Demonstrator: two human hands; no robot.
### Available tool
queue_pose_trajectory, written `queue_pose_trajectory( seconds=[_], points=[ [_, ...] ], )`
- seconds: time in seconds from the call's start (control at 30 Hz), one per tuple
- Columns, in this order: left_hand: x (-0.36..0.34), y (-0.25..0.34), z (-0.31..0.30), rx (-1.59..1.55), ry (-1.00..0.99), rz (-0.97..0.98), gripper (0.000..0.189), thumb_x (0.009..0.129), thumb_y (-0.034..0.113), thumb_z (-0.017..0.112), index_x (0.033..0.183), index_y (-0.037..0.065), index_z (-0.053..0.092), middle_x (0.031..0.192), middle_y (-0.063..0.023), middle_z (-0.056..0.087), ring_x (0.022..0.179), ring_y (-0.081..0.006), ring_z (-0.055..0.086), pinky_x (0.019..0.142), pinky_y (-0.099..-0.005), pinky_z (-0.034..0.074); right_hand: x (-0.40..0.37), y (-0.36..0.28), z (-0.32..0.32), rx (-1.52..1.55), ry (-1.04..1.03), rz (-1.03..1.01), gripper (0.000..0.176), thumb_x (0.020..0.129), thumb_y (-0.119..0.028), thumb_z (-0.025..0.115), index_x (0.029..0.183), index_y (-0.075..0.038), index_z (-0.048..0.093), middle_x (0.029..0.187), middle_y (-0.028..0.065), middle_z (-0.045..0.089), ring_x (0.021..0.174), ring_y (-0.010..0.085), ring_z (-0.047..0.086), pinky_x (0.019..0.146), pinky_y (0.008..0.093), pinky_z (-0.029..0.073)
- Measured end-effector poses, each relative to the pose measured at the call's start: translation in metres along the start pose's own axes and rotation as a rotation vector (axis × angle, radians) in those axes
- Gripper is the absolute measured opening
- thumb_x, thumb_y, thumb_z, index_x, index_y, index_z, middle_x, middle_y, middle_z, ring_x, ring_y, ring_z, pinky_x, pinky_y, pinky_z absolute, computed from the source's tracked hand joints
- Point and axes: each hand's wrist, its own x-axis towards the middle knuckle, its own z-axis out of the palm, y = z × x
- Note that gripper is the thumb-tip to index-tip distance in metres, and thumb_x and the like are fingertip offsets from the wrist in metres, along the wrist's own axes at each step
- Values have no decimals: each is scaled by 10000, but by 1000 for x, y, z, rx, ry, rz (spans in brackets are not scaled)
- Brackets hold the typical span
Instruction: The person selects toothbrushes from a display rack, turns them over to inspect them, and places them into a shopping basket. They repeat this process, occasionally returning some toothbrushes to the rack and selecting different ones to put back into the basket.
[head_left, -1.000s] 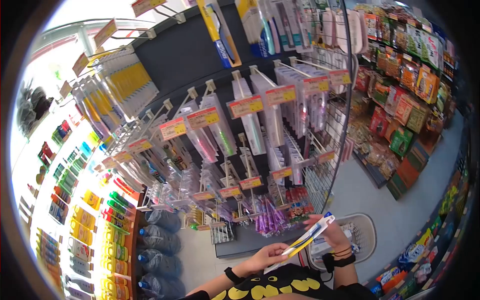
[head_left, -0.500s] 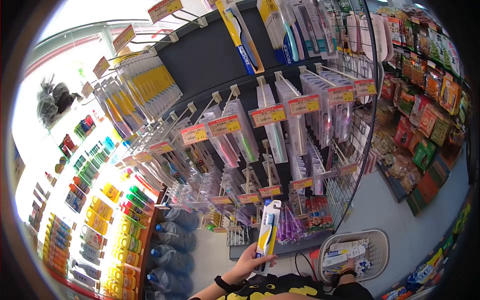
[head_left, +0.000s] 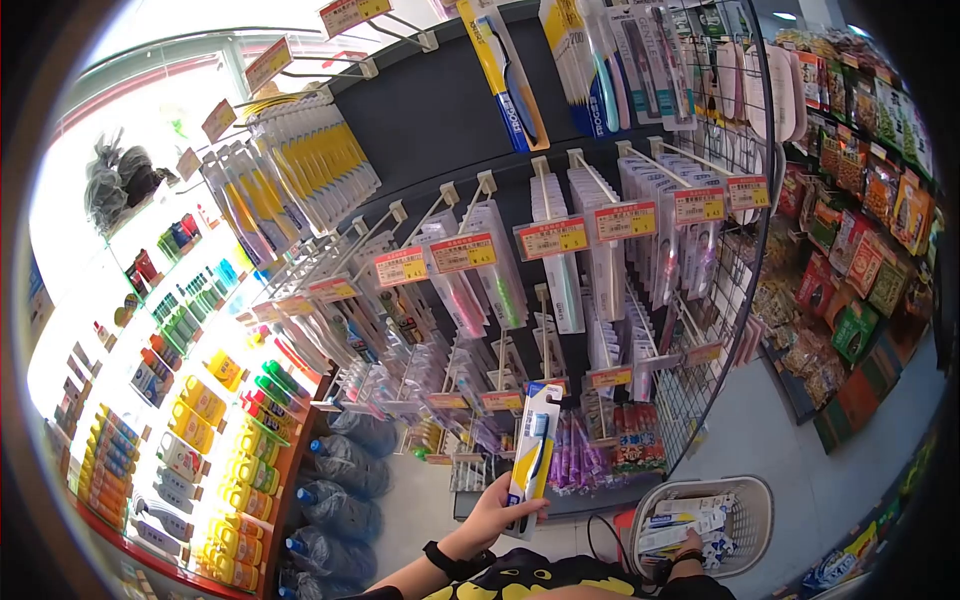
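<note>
My left hand (head_left: 500, 512) is closed on the lower part of a packaged toothbrush (head_left: 537, 440), held upright in front of the rack. The pack has a clear front and a yellow and white card, with a dark blue brush inside. Low on the right, my right hand (head_left: 688, 545) reaches into a light grey plastic basket (head_left: 765, 530), against the white and blue packs (head_left: 690, 515) lying there. Its fingers are small and partly lost among the packs, so I cannot tell whether they grip one.
A dark display rack (head_left: 420, 110) carries rows of hanging toothbrushes on hooks with price tags (head_left: 552, 238). Bagged water jugs (head_left: 345, 475) stand on the floor at left, beside brightly lit shelves of bottles (head_left: 195, 420). Snack packets (head_left: 870, 260) hang at the right.
The view has shifted slightly, so the rack sits a little further right. My left hand still holds the toothbrush pack. My right hand has drawn slightly back toward the basket's near-left side.
</note>
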Motion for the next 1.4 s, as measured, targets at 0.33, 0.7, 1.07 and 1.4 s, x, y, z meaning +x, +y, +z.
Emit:
queue_pose_trajectory(
  seconds=[0.33,0.7,1.07,1.4],
  points=[
    [2,-1,8,-4,-17,0,361,825,112,658,1089,9,435,931,-81,610,792,-132,622,744,-267,495,-63,-19,26,-50,272,-38,321,900,-162,482,1135,57,489,1076,192,590,928,339,616,732,487,502],
    [4,-6,12,-43,-26,-9,335,839,118,642,1084,1,446,930,-80,609,800,-133,614,755,-273,490,62,20,-72,-1101,48,-638,269,799,-190,601,1026,-52,556,969,139,651,902,297,641,738,392,511],
    [4,9,5,47,38,105,320,845,114,623,1086,8,441,950,-92,625,811,-162,627,732,-286,498,-45,-15,-1,-225,329,-68,327,880,-135,513,1156,38,498,1088,206,578,940,367,595,778,514,483],
    [-4,84,-16,3,99,439,326,853,141,571,1109,9,419,941,-118,599,800,-200,618,737,-334,511,-91,-22,-12,-1809,175,-476,320,853,-199,514,1077,28,536,1063,204,591,965,330,591,807,443,488]
  ],
)
